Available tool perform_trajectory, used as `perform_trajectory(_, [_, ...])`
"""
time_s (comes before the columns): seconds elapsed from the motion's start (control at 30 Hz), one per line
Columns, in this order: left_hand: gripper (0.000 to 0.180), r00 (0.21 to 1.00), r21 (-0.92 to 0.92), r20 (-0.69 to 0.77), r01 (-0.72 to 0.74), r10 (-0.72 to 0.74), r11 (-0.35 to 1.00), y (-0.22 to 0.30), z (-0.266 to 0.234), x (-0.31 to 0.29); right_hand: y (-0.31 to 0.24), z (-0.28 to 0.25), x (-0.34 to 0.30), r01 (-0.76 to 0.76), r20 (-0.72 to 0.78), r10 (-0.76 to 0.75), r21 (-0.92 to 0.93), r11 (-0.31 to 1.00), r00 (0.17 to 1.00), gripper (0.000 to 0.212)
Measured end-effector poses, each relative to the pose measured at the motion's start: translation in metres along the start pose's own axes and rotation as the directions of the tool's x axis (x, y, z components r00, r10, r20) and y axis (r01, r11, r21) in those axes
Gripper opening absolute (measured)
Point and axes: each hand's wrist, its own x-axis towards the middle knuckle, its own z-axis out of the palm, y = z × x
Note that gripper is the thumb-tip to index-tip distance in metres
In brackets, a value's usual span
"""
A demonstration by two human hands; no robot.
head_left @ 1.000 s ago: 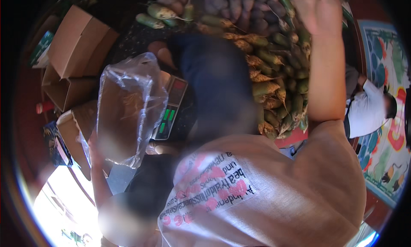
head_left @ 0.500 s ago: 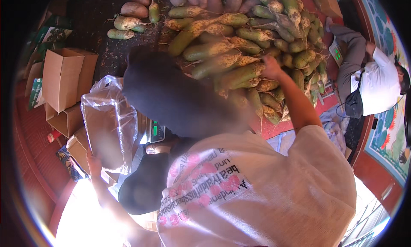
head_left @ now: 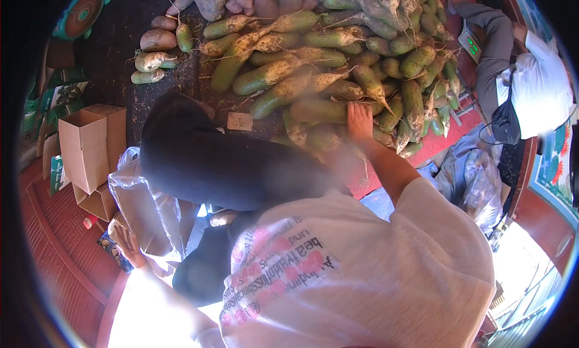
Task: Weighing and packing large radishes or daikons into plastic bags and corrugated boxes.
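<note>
My right hand (head_left: 360, 120) lies over one end of a thick green radish (head_left: 316, 111), its fingers bent around it. This radish is at the near side of a big heap of soil-streaked green radishes (head_left: 416, 61). At the left, my left hand (head_left: 128, 246) rests at the side of a cardboard box lined with a clear plastic bag (head_left: 145, 212). Its fingers are spread and it grips nothing. My dark-trousered leg (head_left: 223, 161) lies between the box and the heap, hiding part of both the box and a scale beside it.
Empty-looking cardboard boxes (head_left: 84, 149) stand at the far left. Reddish tubers (head_left: 158, 40) lie beyond the leg. On the right another person (head_left: 534, 85) sits by a scale (head_left: 470, 44). Crumpled plastic bags (head_left: 480, 182) lie near that person.
The view has shifted a little. My right hand has moved nearer and left onto the radish. My left hand's fingers have spread at the box's side.
</note>
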Motion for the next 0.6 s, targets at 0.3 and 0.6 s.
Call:
perform_trajectory(0.3, [0.064, 0.996, -0.012, -0.047, 0.079, -0.080, 0.997, 0.029, 0.021, -0.020, -0.021, 0.049, -0.059, -0.293, 0.281, 0.224, 0.233, 0.928, 0.933, 0.083])
perform_trajectory(0.6, [0.063, 0.994, 0.000, -0.081, 0.072, -0.072, 0.997, 0.044, 0.019, -0.040, 0.075, 0.044, 0.022, -0.415, -0.216, 0.488, 0.309, 0.856, 0.846, 0.081])
